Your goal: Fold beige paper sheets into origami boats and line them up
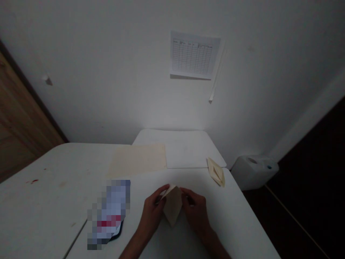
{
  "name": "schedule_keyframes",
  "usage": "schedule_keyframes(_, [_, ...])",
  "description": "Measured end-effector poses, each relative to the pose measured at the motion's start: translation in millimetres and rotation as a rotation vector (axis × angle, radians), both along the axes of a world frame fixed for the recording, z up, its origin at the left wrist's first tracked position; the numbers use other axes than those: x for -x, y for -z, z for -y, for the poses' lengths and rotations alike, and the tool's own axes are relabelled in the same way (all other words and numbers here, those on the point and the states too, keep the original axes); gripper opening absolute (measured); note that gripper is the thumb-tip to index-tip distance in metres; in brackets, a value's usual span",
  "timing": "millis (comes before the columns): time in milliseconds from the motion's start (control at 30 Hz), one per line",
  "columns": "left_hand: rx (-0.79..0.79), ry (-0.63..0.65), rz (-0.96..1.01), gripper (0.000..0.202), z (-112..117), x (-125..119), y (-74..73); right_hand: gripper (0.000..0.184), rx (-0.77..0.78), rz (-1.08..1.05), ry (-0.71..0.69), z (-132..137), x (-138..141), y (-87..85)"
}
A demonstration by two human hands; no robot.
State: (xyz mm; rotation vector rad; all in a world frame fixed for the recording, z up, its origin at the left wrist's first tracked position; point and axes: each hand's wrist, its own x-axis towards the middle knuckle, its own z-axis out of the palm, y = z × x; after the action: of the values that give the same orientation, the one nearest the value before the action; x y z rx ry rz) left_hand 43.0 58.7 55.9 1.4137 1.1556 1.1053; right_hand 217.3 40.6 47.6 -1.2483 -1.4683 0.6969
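Between my two hands is a piece of folded cream paper [173,207], held just over the white table with a pointed end toward me. My left hand [154,205] pinches its left edge, thumb and fingers closed on it. On the opposite edge, my right hand [194,207] grips the paper in the same way. Another folded cream paper shape [216,172] lies at the table's right edge, beyond my right hand. A flat sheet of cream paper [137,160] is spread out farther back on the left.
A phone with a blurred-out screen [111,212] lies left of my hands on the white table [51,194]. Against the wall, a white board or tabletop section [188,149] adjoins it. A white plastic container [253,172] stands beyond the right edge. A printed chart [192,54] hangs on the wall.
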Motion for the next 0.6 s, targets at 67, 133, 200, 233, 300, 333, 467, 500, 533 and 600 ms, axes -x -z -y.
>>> schedule_keyframes(67, [0.006, 0.057, 0.043, 0.050, -1.6, 3.2, 2.7, 0.026, 0.031, -0.038, -0.001, -1.8, -3.9, 2.4])
schedule_keyframes(133, [-0.006, 0.102, 0.081, 0.050, -4.0, 6.8, 6.0, 0.025, 0.037, -0.048, 0.003, -3.6, -7.2, 4.0])
schedule_keyframes(200, [-0.038, 0.120, 0.086, 0.046, -6.8, 10.3, 9.7, 0.024, 0.021, -0.046, -0.004, -4.9, -9.6, 3.9])
schedule_keyframes(233, [-0.056, 0.126, 0.075, 0.044, -8.3, 12.1, 11.6, 0.023, 0.006, -0.045, -0.010, -5.3, -10.5, 3.4])
schedule_keyframes(300, [-0.091, 0.146, 0.043, 0.041, -10.9, 15.7, 14.9, 0.024, -0.032, -0.042, -0.024, -5.8, -11.7, 2.5])
schedule_keyframes(333, [-0.109, 0.166, 0.026, 0.040, -11.8, 17.5, 16.3, 0.026, -0.051, -0.042, -0.029, -6.0, -12.2, 2.5])
schedule_keyframes(467, [-0.241, 0.281, -0.081, 0.049, -11.2, 24.8, 18.8, 0.030, -0.109, -0.027, -0.050, -6.8, -13.4, 5.7])
schedule_keyframes(500, [-0.280, 0.299, -0.125, 0.051, -10.0, 26.2, 18.9, 0.030, -0.116, -0.016, -0.051, -6.9, -13.7, 6.8])
schedule_keyframes(533, [-0.315, 0.310, -0.171, 0.053, -8.5, 27.2, 18.9, 0.031, -0.121, -0.003, -0.050, -7.1, -14.2, 7.8])
schedule_keyframes(600, [-0.374, 0.323, -0.253, 0.053, -5.6, 28.2, 19.3, 0.032, -0.130, 0.021, -0.043, -7.6, -15.4, 9.4])
